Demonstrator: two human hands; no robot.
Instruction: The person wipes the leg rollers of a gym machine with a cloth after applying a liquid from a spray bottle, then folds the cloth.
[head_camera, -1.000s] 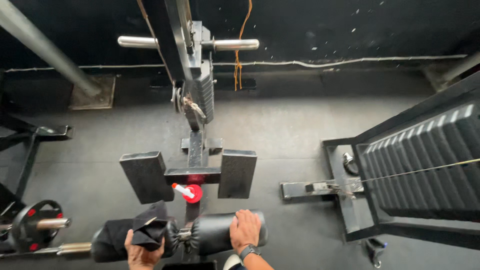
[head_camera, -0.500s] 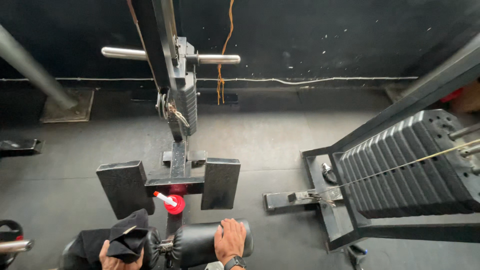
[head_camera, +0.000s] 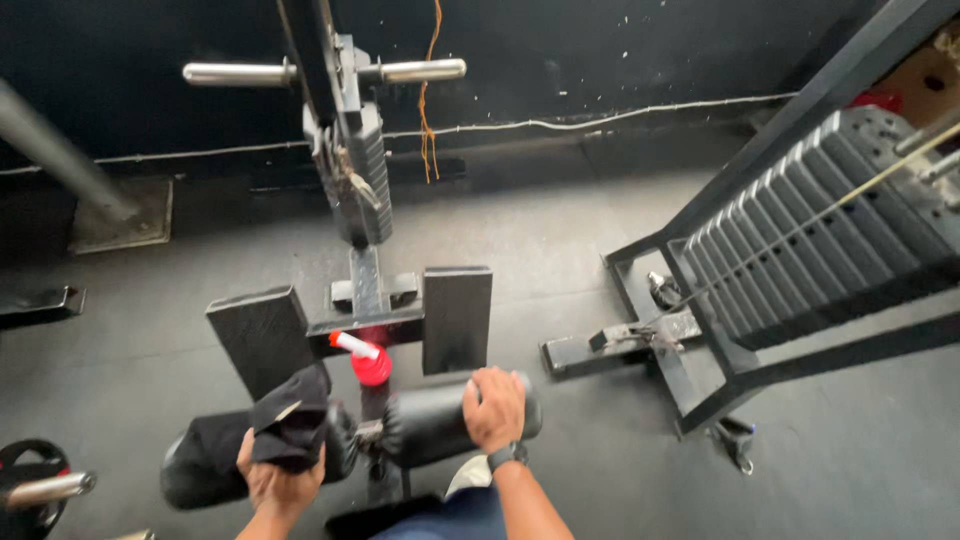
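A black cloth is being gripped in the closed left hand and pressed against the left black roller pad of a gym machine, low in the view. The right roller pad is being clasped from above by the right hand, fingers curled over its top, with a dark watch being worn on that wrist. Between the two pads the machine's central post is being seen, and just above it a red adjustment knob with a white handle is sticking out. Beyond the knob, two flat black rectangular pads are being carried on a crossbar, one at each side of the upright black frame. Near the top of that frame a chrome bar is being held out to both sides, and an orange cord is hanging beside it against the dark wall. To the right, well apart from the hands, a stack of grey weight plates is being enclosed by a black steel frame, with a taut cable running across it. At the lower left edge, a weight plate on a chrome sleeve is lying on the grey rubber floor. A grey slanted pole is standing at the upper left.
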